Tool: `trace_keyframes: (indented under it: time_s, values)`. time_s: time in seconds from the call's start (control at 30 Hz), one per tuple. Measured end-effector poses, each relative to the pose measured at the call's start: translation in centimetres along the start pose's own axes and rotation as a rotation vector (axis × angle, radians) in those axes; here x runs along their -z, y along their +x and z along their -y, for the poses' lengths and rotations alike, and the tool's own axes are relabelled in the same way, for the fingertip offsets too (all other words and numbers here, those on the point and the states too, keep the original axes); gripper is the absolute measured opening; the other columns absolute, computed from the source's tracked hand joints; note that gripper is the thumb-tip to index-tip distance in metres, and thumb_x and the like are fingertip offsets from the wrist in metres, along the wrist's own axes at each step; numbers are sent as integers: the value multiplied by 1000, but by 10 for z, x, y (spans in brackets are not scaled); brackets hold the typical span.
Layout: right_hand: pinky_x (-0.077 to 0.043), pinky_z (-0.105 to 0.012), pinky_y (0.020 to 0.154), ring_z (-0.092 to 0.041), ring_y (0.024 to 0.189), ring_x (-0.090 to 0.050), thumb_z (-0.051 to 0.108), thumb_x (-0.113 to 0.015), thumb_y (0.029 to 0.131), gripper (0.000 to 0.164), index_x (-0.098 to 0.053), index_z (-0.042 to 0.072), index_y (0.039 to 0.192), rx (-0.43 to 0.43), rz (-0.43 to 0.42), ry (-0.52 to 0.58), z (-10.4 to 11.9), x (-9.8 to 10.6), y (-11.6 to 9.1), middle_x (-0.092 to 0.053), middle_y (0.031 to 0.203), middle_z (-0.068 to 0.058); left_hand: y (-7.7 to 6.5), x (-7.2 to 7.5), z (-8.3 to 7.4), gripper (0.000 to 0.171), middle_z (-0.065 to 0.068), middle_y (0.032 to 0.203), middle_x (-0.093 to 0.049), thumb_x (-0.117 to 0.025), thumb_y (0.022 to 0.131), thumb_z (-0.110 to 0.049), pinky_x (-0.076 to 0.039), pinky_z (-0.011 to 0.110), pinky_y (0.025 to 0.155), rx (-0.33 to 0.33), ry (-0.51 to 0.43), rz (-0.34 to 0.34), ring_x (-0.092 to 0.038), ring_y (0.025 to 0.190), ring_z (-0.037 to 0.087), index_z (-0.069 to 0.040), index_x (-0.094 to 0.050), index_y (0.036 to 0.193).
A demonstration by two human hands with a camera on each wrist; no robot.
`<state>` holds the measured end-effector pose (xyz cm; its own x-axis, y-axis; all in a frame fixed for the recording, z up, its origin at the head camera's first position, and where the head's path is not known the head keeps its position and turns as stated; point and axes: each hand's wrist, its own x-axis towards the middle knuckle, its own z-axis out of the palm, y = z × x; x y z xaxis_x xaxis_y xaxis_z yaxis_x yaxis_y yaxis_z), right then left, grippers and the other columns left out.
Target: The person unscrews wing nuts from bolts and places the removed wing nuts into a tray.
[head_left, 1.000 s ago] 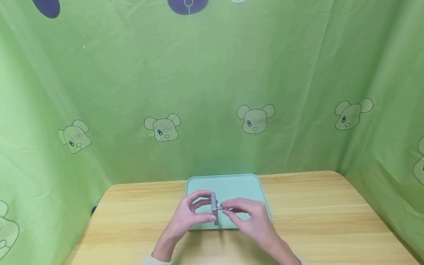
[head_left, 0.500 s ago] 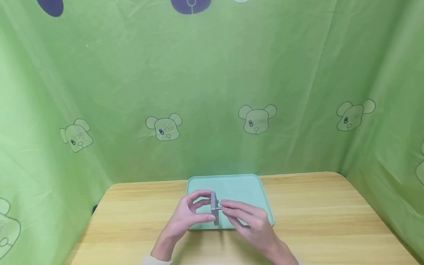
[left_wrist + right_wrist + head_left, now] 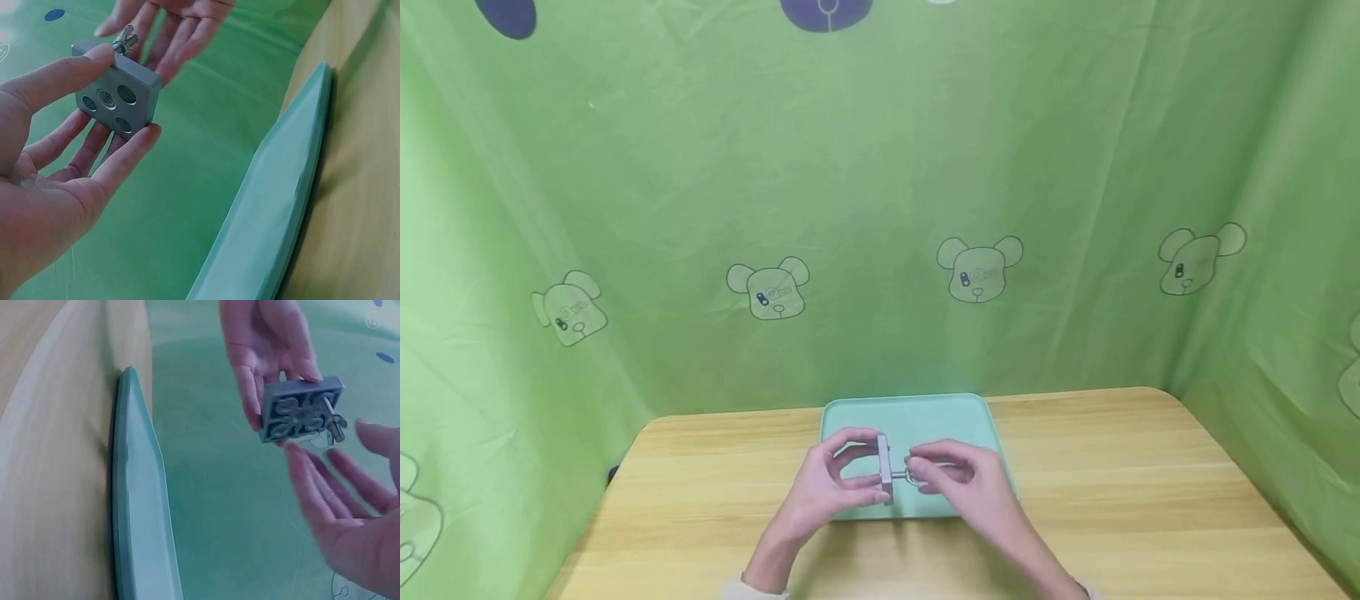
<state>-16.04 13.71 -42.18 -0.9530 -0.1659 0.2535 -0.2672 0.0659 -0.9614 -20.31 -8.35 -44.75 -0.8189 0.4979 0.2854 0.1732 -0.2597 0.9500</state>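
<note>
My left hand [image 3: 820,487] grips a grey square block [image 3: 119,87] by its edges, thumb on one side and fingers on the opposite one. Several round holes pierce the block, and threads show in one. A metal wing screw [image 3: 333,422] sticks out of the block's other face near an edge, its winged head away from the block. Around that head, my right hand [image 3: 981,492] holds its fingers and thumb spread. In the right wrist view a gap separates the thumb from the wings. How deep the screw sits is hidden.
Beneath the hands a mint-green tray [image 3: 925,408] lies on the wood-grain table [image 3: 722,475]. Green fabric [image 3: 865,167] printed with bear heads encloses the back and both sides.
The right fingers, earlier pinching at the screw and then stretched along it, are now apart around its winged head, which has come into view. The left hand keeps the block in nearly the same place.
</note>
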Motion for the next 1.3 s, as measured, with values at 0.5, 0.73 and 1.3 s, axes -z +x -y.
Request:
trace_keyframes:
  time_s: [0.5, 0.73, 1.3]
  values:
    - [-59, -46, 76, -38, 85, -68, 14, -68, 87, 32, -63, -11, 106, -229, 199, 216, -16, 10, 4, -67, 94, -27, 0, -3, 2, 62, 11, 124, -51, -81, 68, 3, -53, 43, 93, -67, 190, 21, -49, 119, 32, -8, -55, 123]
    - [-60, -44, 73, -34, 85, -68, 17, -71, 84, 27, -66, -4, 101, -166, 194, 114, -13, 9, 3, -70, 91, -20, 0, -3, 1, 63, 14, 127, -49, -81, 67, 4, -53, 44, 92, -48, 149, 21, -49, 121, 33, -6, -55, 123]
    - [-61, -28, 71, -24, 81, -69, -14, -74, 69, 34, -71, 6, 96, 699, -10, -320, 11, -10, 0, -71, 91, -11, -2, 4, -1, 60, 19, 132, -45, -76, 71, 9, -50, 48, 95, 12, -27, 28, -45, 123, 40, 1, -52, 126]
